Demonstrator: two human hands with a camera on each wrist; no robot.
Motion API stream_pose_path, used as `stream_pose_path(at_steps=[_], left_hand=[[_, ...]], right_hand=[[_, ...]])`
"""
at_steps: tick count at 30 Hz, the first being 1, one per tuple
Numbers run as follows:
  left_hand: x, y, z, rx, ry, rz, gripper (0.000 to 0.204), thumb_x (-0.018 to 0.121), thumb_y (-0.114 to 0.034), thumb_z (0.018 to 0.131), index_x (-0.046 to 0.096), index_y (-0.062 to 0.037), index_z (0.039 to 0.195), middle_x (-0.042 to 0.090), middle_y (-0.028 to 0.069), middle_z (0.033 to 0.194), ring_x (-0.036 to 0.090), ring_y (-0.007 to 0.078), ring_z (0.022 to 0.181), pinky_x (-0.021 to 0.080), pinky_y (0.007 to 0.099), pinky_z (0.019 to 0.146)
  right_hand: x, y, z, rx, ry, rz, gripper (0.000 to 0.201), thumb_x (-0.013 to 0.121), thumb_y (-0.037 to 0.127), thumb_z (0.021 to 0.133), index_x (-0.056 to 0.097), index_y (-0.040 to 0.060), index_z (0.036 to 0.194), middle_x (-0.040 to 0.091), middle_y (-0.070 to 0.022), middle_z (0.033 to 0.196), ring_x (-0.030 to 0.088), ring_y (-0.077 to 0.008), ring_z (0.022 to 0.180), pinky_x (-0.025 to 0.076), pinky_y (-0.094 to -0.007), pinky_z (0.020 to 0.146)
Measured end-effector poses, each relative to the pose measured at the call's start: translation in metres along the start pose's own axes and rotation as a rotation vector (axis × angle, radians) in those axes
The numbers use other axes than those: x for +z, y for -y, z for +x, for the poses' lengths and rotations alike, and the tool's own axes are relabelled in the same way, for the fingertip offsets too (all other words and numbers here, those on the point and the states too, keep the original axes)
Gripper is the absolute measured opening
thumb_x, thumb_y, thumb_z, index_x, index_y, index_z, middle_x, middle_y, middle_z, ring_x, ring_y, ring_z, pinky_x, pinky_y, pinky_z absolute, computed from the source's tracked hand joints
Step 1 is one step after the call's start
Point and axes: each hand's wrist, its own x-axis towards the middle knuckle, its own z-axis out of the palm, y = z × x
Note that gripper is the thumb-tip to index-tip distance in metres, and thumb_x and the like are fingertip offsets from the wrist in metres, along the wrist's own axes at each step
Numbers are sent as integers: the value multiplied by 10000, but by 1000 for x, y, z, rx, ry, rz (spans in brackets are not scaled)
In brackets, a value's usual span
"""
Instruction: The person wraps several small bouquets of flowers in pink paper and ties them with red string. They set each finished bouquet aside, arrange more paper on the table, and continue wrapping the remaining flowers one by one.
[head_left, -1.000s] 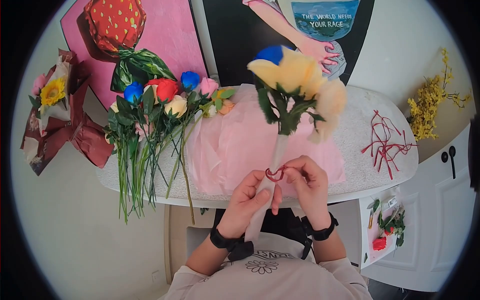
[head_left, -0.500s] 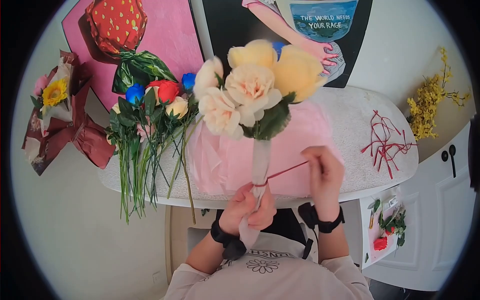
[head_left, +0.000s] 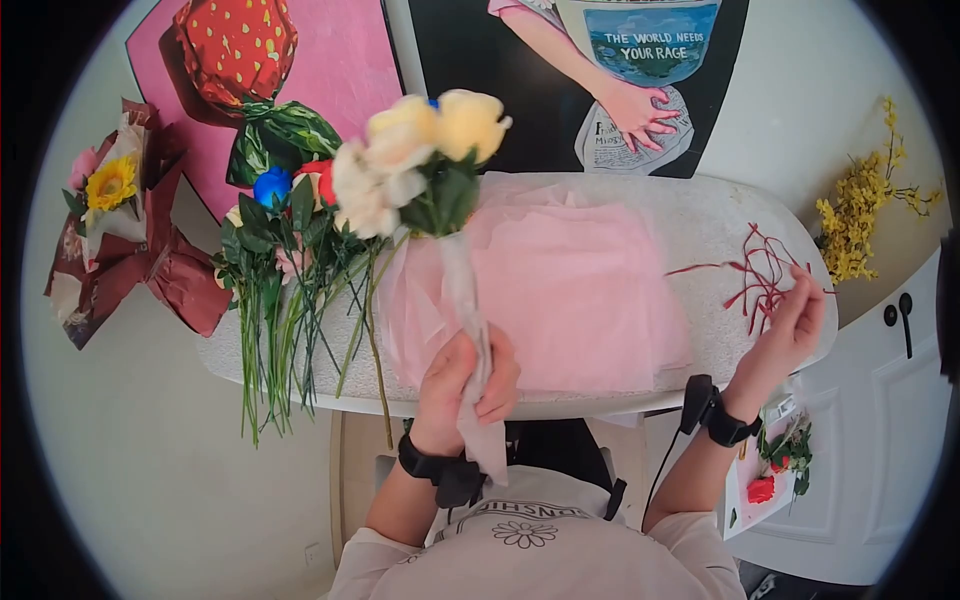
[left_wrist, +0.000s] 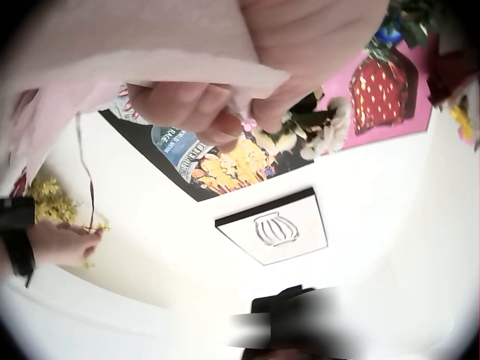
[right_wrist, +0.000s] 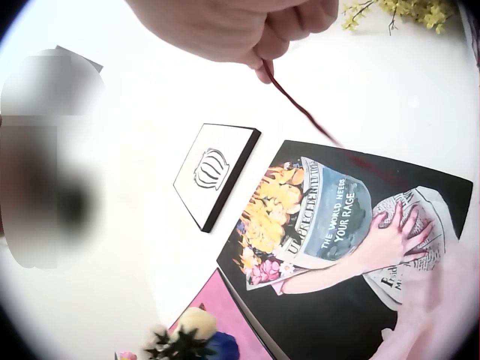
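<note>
My left hand [head_left: 462,385] grips the white-wrapped stems [head_left: 463,285] of a bouquet with cream, pale pink and yellow flowers [head_left: 400,150], held upright over the table's front edge. In the left wrist view, fingers of the left hand [left_wrist: 319,37] curl round the white wrap [left_wrist: 165,45]. Over the table's right side, my right hand [head_left: 785,325] pinches one end of a red cord [head_left: 700,267]. The right wrist view has the cord [right_wrist: 304,112] trailing from the fingertips of the right hand [right_wrist: 232,26]. No red band shows on the wrap.
Pink tissue sheets [head_left: 570,300] cover the table's middle. Loose artificial flowers [head_left: 275,270] lie at left, beside a wrapped bouquet [head_left: 150,240]. Red cords [head_left: 765,285] lie in a heap at right. Paintings [head_left: 355,60] stand behind. A lower white surface [head_left: 745,490] holds red flowers.
The red cord that circled the wrap has come away with my right hand, which moved far right. My left hand and the bouquet have shifted left.
</note>
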Motion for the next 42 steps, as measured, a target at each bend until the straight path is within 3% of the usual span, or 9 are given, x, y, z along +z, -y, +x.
stream_pose_path(at_steps=[5,14,17,22,24,26,31,34,42], left_hand=[[23,8,20,-53,-267,458,324,468,-179,1020,464,-6,1294,485,25,820,411,64,547,354,204,474],[11,20,25,-37,-370,536,429,513,-66,963,406,-9,1375,545,23,935,432,51,585,373,198,496],[10,22,26,-38,-350,539,442,511,-56,958,402,-7,1384,550,25,940,435,51,593,380,201,505],[14,21,27,-56,-321,574,430,495,-93,981,394,9,1386,555,40,937,441,58,600,396,212,518],[18,23,28,-47,-295,561,417,480,-119,997,392,15,1382,559,50,934,444,63,601,400,214,521],[24,27,32,-34,-252,520,403,463,-144,1014,394,19,1376,562,61,931,446,70,602,402,216,525],[25,35,24,-144,-5,181,469,365,-390,1051,445,8,1285,581,88,859,455,93,535,400,217,460],[24,36,17,-228,19,111,376,395,-323,1051,462,4,1226,587,85,881,525,106,580,440,228,508],[24,43,23,-30,-252,575,170,616,-104,949,495,-45,1053,611,38,849,594,95,680,481,235,629]], right_hand=[[-1,18,3,118,443,70,133,545,108,985,660,43,1006,541,51,779,419,-25,665,326,-183,603],[-22,-59,156,-280,249,-64,130,573,107,962,659,27,1016,593,-4,794,531,-100,719,414,-232,670],[-46,-90,162,-130,373,-719,184,613,130,932,653,46,1091,631,-92,907,565,-189,796,459,-294,725],[-39,-97,90,-705,328,-964,372,646,168,909,584,70,1262,595,-140,1218,581,-259,1059,476,-345,906],[-13,-27,46,98,830,-296,379,613,177,938,568,78,1301,591,-108,1279,550,-215,1179,424,-341,999],[8,-2,12,302,1210,85,375,573,193,970,556,54,1318,569,-90,1323,516,-163,1215,411,-334,1018],[55,32,-66,513,1268,449,377,541,225,999,567,-40,1265,625,-93,1221,602,-140,1070,483,-284,900],[61,43,-67,922,1507,559,392,518,264,1014,570,-42,1252,666,-75,1038,635,-142,961,490,-276,880],[65,37,-82,326,1196,353,260,572,198,976,611,-45,891,574,-64,801,576,-142,708,451,-284,619]])
